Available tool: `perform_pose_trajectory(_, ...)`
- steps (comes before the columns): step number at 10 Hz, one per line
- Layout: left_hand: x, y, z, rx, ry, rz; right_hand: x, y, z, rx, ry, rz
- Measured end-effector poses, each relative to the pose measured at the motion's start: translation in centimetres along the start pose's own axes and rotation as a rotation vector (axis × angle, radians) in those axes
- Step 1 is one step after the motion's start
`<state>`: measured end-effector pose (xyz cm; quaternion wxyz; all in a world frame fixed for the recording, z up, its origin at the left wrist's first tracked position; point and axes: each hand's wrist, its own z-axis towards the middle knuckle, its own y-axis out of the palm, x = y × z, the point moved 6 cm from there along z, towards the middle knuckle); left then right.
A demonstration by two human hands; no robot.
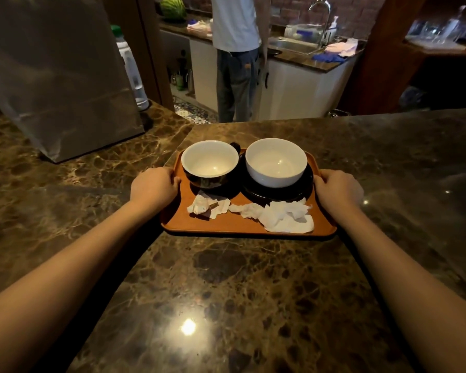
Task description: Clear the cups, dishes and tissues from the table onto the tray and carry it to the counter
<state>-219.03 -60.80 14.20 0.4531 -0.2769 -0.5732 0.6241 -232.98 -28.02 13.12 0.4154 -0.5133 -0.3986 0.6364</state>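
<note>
Counter [253, 286]: dark marbled stone. The tray seems to rest on it, or just above; contact under the tray cannot be told, so a level set-down and a slow release would be the safe way.
Tray [234, 224]: orange, held by its two short sides, well in from the counter's near edge. Keeping both sides at one height should stop the dishes sliding.
Left hand [154, 184]: closed over the tray's left rim, fingers curled out of sight beneath.
Right hand [336, 188]: closed over the right rim the same way; fingertips are hidden.
Bowl [276, 161]: white, empty, upright on a dark plate [277, 193] at the tray's far right.
Cup [210, 162]: dark outside, white inside, empty, far left; its handle is barely seen behind.
Tissues [285, 218]: crumpled along the near edge, light enough to blow off if the tray jerks.
Wrapper [205, 207]: a small torn scrap near the cup; what it is stays unclear.
Background: another person stands at a blurred sink.
</note>
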Motion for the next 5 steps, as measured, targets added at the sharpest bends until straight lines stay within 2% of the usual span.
perform_pose_trajectory(3,0.2,-0.3,-1.5,0.013,-0.114,-0.005,0.6,-0.8,-0.3,0.014,0.070,0.144)
perform_pose_trajectory(4,0.0,-0.6,-2.6,-0.066,-0.181,-0.077,0.4,-0.9,-0.4,0.009,0.044,0.204)
perform_pose_trajectory(5,-1.1,-1.0,-5.1,-0.009,-0.247,-0.183,0.8,-1.2,-0.6,0.035,0.028,0.281)
